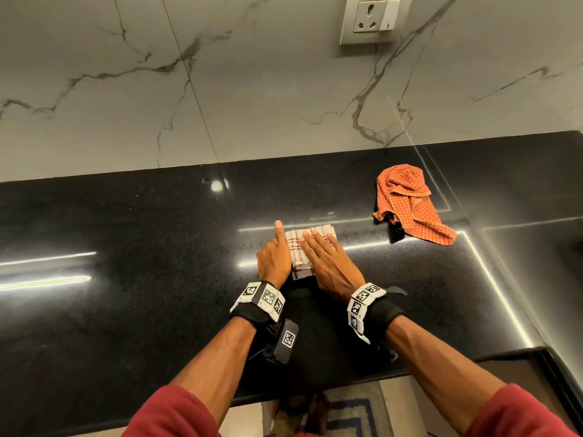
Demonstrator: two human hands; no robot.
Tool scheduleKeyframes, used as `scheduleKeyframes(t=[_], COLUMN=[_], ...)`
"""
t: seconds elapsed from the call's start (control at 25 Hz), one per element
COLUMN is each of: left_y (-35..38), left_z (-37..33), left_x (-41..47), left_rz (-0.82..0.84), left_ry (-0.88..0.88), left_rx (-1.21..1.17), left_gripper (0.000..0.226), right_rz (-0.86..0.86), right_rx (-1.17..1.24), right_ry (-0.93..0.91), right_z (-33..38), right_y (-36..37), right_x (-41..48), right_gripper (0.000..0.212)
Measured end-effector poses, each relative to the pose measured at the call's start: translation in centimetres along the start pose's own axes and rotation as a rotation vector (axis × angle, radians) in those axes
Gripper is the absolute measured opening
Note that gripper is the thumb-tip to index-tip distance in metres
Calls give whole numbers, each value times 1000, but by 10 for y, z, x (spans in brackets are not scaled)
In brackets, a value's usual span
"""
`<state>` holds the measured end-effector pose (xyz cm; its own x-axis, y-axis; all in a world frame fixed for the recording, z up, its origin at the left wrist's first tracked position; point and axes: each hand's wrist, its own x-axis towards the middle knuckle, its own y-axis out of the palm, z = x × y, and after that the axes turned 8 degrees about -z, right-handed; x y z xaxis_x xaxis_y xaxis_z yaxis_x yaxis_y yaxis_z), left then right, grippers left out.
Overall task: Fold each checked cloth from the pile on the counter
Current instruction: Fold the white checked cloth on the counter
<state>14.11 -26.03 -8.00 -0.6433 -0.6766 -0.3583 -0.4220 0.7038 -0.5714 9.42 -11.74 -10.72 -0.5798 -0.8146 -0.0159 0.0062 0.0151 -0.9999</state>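
Observation:
A white cloth with dark red checks [296,247] lies folded into a small thick rectangle on the black counter [142,279]. My right hand [328,263] rests flat on its right half, fingers spread and pointing away from me. My left hand [274,257] sits against the cloth's left edge with the thumb stretched forward along it; its fingers are tucked under or beside the cloth, hidden. An orange checked cloth [410,203] lies crumpled and unfolded on the counter to the back right, apart from both hands.
A marble wall [252,89] rises behind the counter, with a socket and switch plate [373,20] at the top right. The counter's front edge [347,384] runs below my wrists. Its right side turns a corner [542,351]. A patterned floor mat [347,414] shows below.

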Motion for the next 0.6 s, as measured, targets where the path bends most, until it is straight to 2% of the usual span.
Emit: scheduleKeyframes(t=[0.08,0.16,0.24,0.32,0.4,0.48,0.56,0.6], left_y=[2,6,11,15,21,30,37,39], left_z=[2,6,11,11,14,20,30,34], left_x=[0,1,-3,-11,-15,-11,-4,-1], left_rz=[-2,0,-27,-146,-286,-184,-11,6], left_ry=[51,73,86,214,501,708,756,749], left_rx=[40,82,98,99,204,385,570,639], left_gripper=[69,34,21,21,32,48,55,57], right_rz=[16,18,-7,-48,-149,-164,-86,-78], right_rx=[-16,-2,38,96,108,107,107,117], right_ry=[6,20,31,62,135,243,311,340], right_z=[-2,4,13,13,9,9,14,14], right_y=[-2,3,8,7,5,6,20,27], right_x=[-3,-12,-21,-22,-11,0,2,1], right_gripper=[77,74,70,66,61,59,59,60])
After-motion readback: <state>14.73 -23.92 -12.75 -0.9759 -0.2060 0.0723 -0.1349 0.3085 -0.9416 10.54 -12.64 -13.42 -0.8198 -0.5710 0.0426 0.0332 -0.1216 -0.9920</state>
